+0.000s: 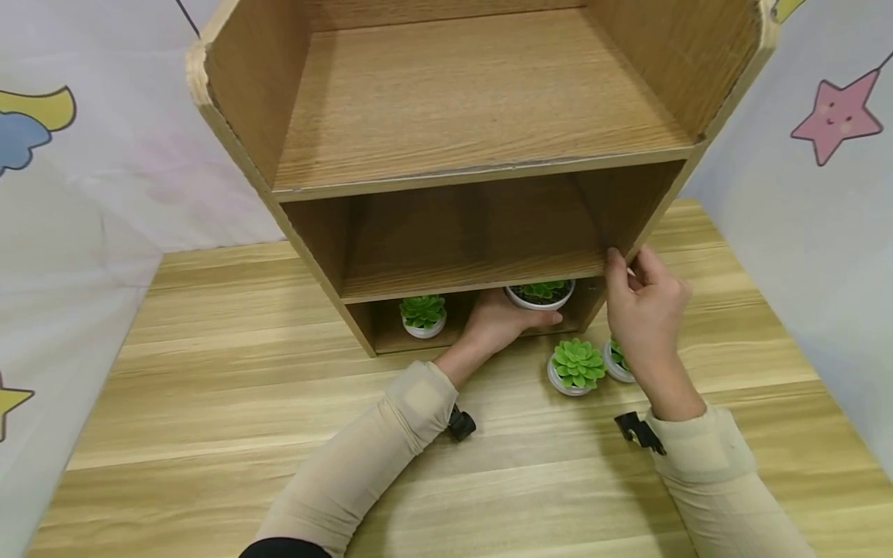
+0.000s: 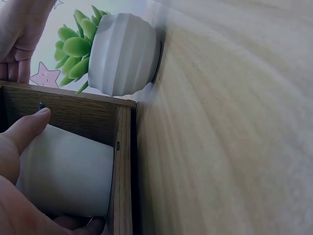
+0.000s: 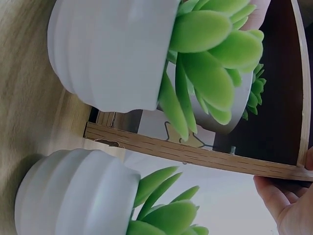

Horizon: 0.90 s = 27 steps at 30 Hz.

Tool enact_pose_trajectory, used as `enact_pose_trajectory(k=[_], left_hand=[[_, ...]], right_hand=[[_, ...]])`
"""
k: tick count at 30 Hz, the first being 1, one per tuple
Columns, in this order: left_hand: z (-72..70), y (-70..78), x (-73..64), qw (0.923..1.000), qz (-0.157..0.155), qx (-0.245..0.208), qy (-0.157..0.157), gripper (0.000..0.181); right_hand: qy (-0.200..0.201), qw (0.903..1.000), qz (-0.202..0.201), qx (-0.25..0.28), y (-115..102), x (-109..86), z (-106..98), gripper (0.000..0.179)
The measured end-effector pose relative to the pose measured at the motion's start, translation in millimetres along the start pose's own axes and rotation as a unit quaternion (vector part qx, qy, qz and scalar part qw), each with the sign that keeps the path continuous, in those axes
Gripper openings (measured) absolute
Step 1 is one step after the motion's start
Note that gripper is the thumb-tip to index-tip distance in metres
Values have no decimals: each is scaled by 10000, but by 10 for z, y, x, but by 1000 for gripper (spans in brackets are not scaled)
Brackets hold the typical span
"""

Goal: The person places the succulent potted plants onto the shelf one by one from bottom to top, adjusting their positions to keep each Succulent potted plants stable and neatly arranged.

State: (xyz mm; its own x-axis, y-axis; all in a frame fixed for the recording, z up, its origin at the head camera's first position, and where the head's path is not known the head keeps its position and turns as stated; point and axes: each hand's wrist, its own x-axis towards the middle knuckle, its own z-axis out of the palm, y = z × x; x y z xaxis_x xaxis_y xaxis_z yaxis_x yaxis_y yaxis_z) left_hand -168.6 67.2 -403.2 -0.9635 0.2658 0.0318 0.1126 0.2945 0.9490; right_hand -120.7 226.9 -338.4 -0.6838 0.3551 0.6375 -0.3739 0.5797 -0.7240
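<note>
My left hand [image 1: 494, 322] reaches into the lowest compartment of a wooden shelf unit [image 1: 481, 101] and holds a potted succulent [image 1: 543, 294] in a smooth white pot. In the left wrist view, thumb and fingers curl around that white pot [image 2: 68, 171], which sits tilted inside the compartment. The middle board partly hides the plant in the head view. With thumb inside and fingers outside, my right hand [image 1: 647, 314] grips the front edge of the right side panel. Another small potted succulent [image 1: 423, 316] stands in the left of the same compartment.
Two potted succulents in ribbed white pots stand on the wooden table before the unit's right corner: a light green one [image 1: 575, 368] and one [image 1: 618, 363] partly behind my right hand. Fabric walls [image 1: 802, 225] with printed stars surround the table.
</note>
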Motion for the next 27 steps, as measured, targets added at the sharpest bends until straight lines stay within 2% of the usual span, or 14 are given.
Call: enact_pose_trajectory(k=[27], left_hand=[[-32,10,-19,9997,-15,-25,-245,93]], right_hand=[[-1,10000,2,-58,-16,-7,-6,18]])
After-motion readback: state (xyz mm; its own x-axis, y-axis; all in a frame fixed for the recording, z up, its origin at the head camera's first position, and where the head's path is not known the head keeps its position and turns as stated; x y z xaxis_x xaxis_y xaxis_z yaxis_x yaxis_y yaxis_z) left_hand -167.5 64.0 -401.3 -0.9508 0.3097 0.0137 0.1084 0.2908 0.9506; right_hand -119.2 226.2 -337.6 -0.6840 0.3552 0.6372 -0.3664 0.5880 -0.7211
